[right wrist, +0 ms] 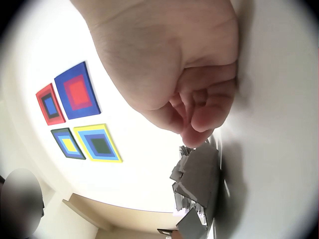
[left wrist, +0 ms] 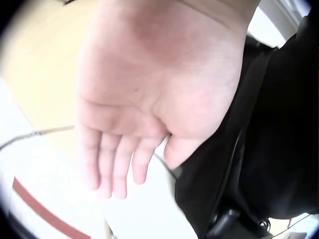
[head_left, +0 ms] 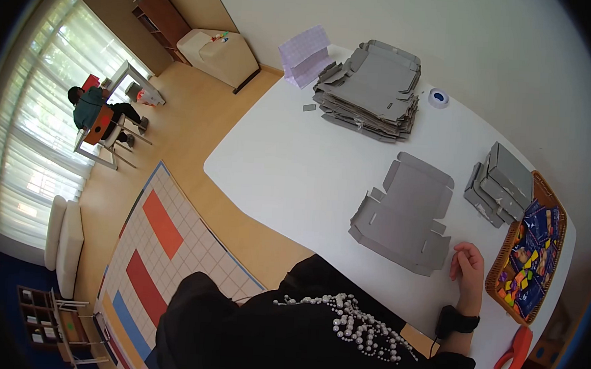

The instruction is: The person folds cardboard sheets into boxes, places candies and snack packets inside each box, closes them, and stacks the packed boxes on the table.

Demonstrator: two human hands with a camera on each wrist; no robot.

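Note:
My right hand (head_left: pixel 467 269) rests on the white table with its fingers loosely curled and nothing in them. In the right wrist view, that hand (right wrist: pixel 179 74) lies with its edge along the tabletop. Just beside its fingertips is an unfolded grey cardboard box (head_left: pixel 402 215), spread flat with its flaps and slots showing. My left hand (left wrist: pixel 154 94) hangs palm toward the camera beside the black clothing, fingers relaxed, holding nothing. The head view does not show the left hand.
Flattened grey boxes (head_left: pixel 376 88) are piled at the far end, near a tape roll (head_left: pixel 438 98). Folded boxes (head_left: pixel 505 180) stand by a wicker basket (head_left: pixel 499 281) of colourful packets. An orange-red ring-shaped object (head_left: pixel 516 353) lies at the near edge. Another person (head_left: pixel 92 108) sits across the room.

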